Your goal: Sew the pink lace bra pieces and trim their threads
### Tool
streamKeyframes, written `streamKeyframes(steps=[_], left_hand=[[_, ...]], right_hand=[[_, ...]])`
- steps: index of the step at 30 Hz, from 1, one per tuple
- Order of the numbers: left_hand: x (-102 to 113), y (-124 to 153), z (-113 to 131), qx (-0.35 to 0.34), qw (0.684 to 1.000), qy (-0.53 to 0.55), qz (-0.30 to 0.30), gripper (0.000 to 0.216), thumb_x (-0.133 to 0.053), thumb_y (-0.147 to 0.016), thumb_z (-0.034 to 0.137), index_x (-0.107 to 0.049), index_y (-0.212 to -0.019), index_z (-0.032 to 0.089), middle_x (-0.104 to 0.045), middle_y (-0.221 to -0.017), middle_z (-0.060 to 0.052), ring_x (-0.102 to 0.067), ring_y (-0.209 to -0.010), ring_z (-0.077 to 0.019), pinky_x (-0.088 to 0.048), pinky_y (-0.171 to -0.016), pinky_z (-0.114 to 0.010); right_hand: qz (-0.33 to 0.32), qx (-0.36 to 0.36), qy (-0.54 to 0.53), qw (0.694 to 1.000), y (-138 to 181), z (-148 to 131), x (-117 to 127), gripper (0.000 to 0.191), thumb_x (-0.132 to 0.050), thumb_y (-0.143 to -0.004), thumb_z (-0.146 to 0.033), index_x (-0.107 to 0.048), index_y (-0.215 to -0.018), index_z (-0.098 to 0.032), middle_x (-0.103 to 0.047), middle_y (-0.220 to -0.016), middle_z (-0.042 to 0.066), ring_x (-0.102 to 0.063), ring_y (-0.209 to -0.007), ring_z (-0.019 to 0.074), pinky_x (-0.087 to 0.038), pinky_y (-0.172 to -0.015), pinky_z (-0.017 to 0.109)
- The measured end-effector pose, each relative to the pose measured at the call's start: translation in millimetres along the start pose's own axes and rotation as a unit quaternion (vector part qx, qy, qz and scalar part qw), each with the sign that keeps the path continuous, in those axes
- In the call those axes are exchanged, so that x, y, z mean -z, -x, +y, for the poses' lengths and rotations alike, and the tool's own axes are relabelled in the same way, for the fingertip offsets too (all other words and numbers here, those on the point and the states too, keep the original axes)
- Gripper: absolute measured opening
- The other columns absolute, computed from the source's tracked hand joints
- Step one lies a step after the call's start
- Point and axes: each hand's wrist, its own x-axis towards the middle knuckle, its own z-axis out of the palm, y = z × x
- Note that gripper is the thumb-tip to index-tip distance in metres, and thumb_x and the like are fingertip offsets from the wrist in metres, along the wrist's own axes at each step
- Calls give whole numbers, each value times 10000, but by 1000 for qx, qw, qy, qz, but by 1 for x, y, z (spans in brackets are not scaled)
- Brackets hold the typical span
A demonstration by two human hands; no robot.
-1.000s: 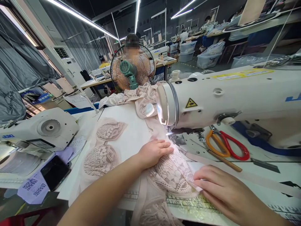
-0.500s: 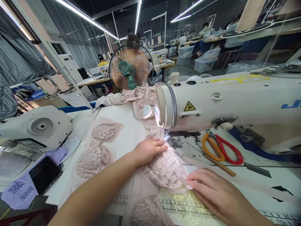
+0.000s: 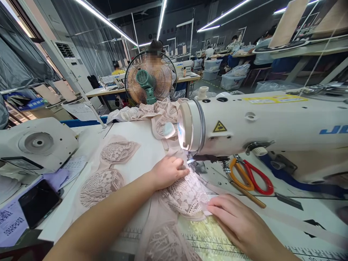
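A pale pink lace bra (image 3: 187, 195) lies under the head of a white sewing machine (image 3: 233, 123), one cup close to the needle area. On that cup's upper left edge, just left of the presser foot (image 3: 191, 160), rests my left hand (image 3: 168, 173) with its fingers curled in on the fabric. My right hand (image 3: 233, 217) pinches the cup's lower right edge between thumb and fingers. More lace cups (image 3: 102, 186) of the same kind lie to the left, beside my forearm, and another cup (image 3: 165, 241) hangs toward the front edge.
Right of the needle lie orange-and-red-handled scissors (image 3: 251, 175) and a wooden-handled tool (image 3: 248, 194). A phone (image 3: 39, 203) and papers are at left, near a second machine (image 3: 38, 141). Beyond the heaped lace pieces stands a fan (image 3: 149, 78), with a person behind it.
The left fingers, stretched flatter before, are now more curled on the lace. The right hand still holds the cup's edge. The camera view has shifted slightly.
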Motion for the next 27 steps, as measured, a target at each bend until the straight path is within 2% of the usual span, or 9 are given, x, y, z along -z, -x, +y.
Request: streamKeyframes(steps=[3, 6, 9, 12, 14, 19, 23, 25, 27], left_hand=[[9, -2, 6, 12, 999, -13, -40, 330, -386, -982, 237, -626, -1208, 253, -615, -913, -67, -557, -866, -219, -414, -748, -326], [22, -5, 15, 66, 992, 16, -109, 359, -428, -938, 211, -587, -1260, 229, -625, -949, -78, -579, -839, -220, -434, -680, -304], [38, -7, 29, 147, 976, 60, -151, 409, -419, -939, 406, -615, -1226, 190, -625, -1026, -122, -599, -915, -270, -475, -705, -335], [49, -5, 43, 196, 960, 86, -183, 697, -435, -841, 682, -616, -1214, 121, -609, -1088, -171, -573, -1016, -330, -494, -806, -392], [49, -1, 48, 205, 956, 92, -191, 773, -512, -784, 703, -569, -1264, 99, -594, -1138, -188, -558, -1052, -343, -500, -822, -397], [35, 20, 33, 143, 977, 102, -123, 503, -565, -853, 396, -517, -1308, 186, -581, -1226, -160, -559, -1112, -301, -467, -910, -404], [25, 37, 16, 70, 990, 104, -57, 390, -503, -898, 201, -556, -1274, 291, -471, -1425, -139, -496, -1251, -307, -410, -975, -485], [24, 41, 17, 6, 994, 113, -13, 290, -501, -881, 145, -659, -1099, 251, -460, -1452, -116, -477, -1278, -304, -386, -997, -495], [25, 43, 25, -71, 988, 135, 14, 182, -529, -815, 99, -684, -843, 188, -573, -1348, -88, -541, -1205, -260, -403, -987, -423]], right_hand=[[4, -20, 1, 1000, 4, 0, -5, 231, -404, -940, -91, -590, -1038, -187, -643, -938, 87, -594, -872, 207, -515, -744, 321], [2, -32, 2, 999, 6, 1, -9, 252, -389, -945, -93, -590, -1057, -193, -644, -973, 97, -592, -902, 221, -511, -748, 334], [0, -31, 14, 999, 2, 0, -8, 250, -389, -940, -93, -599, -1046, -178, -650, -960, 98, -600, -880, 213, -516, -718, 314], [-5, -18, 33, 999, -2, -1, -5, 240, -407, -930, -96, -608, -1047, -153, -655, -957, 100, -604, -871, 206, -525, -713, 302], [-5, -17, 47, 999, -4, -1, -4, 239, -414, -927, -99, -617, -1045, -144, -657, -970, 103, -604, -888, 209, -528, -734, 307], [-6, -9, 67, 998, -2, 1, -6, 263, -421, -926, -117, -633, -1081, -128, -663, -993, 116, -612, -919, 217, -543, -760, 317], [-23, -22, 68, 997, 1, 4, -7, 292, -405, -924, -120, -633, -1105, -143, -664, -1034, 125, -613, -957, 225, -558, -771, 332], [-42, -20, 70, 996, 2, 5, -6, 288, -414, -924, -122, -627, -1116, -151, -661, -1055, 125, -609, -978, 228, -560, -786, 332], [-48, -10, 74, 996, 2, 6, -5, 282, -426, -920, -119, -624, -1119, -152, -660, -1050, 122, -610, -973, 226, -562, -787, 331]])
